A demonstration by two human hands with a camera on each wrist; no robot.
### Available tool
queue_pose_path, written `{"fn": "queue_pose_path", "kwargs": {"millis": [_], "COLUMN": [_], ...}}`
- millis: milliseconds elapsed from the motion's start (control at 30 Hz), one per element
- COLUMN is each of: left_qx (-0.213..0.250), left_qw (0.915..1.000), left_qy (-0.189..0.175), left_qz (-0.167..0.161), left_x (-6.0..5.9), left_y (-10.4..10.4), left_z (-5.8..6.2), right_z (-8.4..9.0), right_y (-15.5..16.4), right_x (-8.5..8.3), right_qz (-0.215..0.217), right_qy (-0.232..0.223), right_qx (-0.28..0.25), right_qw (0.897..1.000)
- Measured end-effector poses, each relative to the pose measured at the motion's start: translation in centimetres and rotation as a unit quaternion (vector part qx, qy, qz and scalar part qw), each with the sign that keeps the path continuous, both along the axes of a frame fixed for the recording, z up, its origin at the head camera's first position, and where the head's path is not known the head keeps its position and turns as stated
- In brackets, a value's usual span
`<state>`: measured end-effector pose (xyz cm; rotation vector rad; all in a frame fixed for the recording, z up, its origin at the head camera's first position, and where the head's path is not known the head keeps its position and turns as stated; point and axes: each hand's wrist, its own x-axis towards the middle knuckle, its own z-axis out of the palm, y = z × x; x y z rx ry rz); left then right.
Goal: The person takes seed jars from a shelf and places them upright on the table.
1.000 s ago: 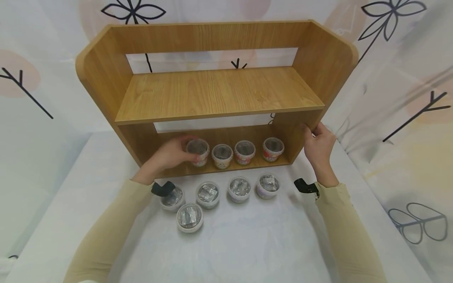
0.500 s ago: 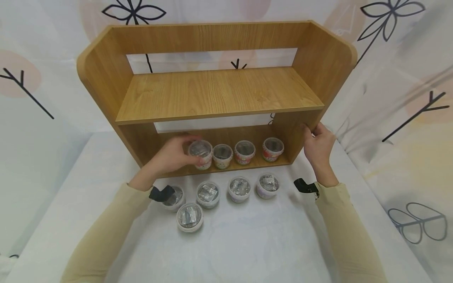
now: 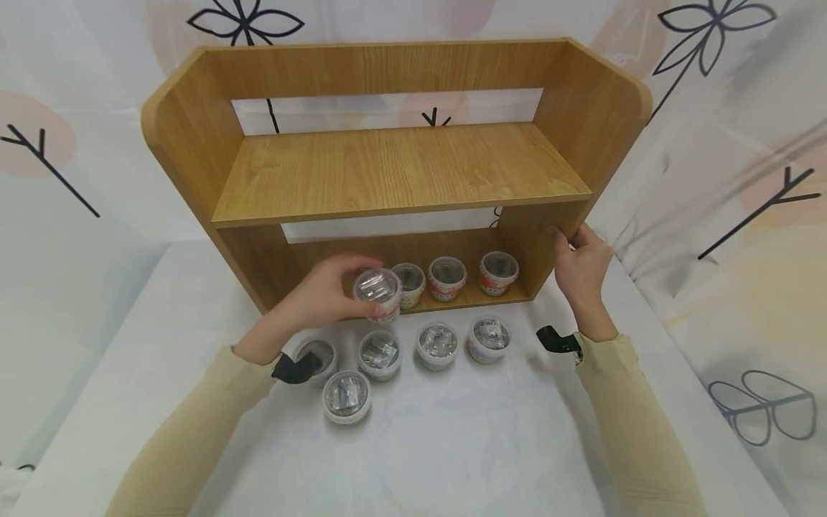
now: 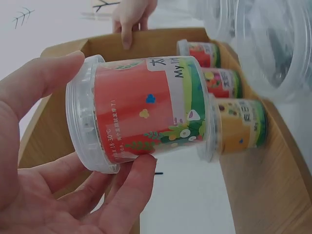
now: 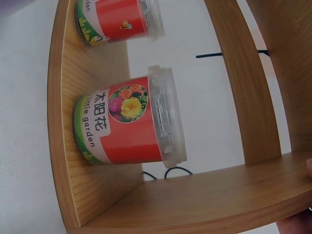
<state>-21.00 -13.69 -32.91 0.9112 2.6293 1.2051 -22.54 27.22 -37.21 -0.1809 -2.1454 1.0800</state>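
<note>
My left hand (image 3: 323, 291) grips a small red-labelled cup with a clear lid (image 3: 377, 293) (image 4: 141, 112), held just in front of the lower shelf of a wooden rack (image 3: 400, 172). Three similar cups (image 3: 446, 276) stand in a row on that lower shelf; the left wrist view shows them as cups (image 4: 234, 97) behind the held one. My right hand (image 3: 581, 262) grips the rack's right side panel at its front edge. The right wrist view shows a red flower-labelled cup (image 5: 129, 122) inside the rack.
Several clear-lidded cups (image 3: 436, 345) sit on the white table (image 3: 452, 445) in front of the rack, one (image 3: 347, 396) nearer me. The upper shelf (image 3: 394, 169) holds nothing. A patterned white curtain (image 3: 723, 143) hangs behind and beside.
My left hand has drawn the cup out of the lower shelf, toward me and slightly right. The right hand has stayed on the side panel.
</note>
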Motion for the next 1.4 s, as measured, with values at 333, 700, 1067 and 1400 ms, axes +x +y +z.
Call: {"fn": "queue_pose_path", "kwargs": {"millis": [333,700,1067,1400], "left_qx": [0.009,0.019,0.011,-0.038], "left_qw": [0.9991,0.9950,0.9935,0.9910], "left_qy": [-0.019,-0.054,-0.019,-0.004], "left_qz": [-0.038,-0.082,-0.112,-0.128], "left_x": [2.0,3.8,5.1,6.3], "left_y": [0.8,1.4,2.1,2.9], "left_z": [-0.6,-1.3,-1.9,-2.4], "right_z": [-0.1,-0.1,-0.1,-0.1], "right_y": [0.0,0.0,0.0,0.0], "right_x": [-0.1,-0.1,-0.1,-0.1], "right_qz": [-0.008,-0.003,-0.005,0.001], "right_qy": [0.009,0.006,0.004,0.008], "right_qx": [0.007,-0.002,-0.006,-0.003], "right_qw": [1.000,1.000,1.000,1.000]}}
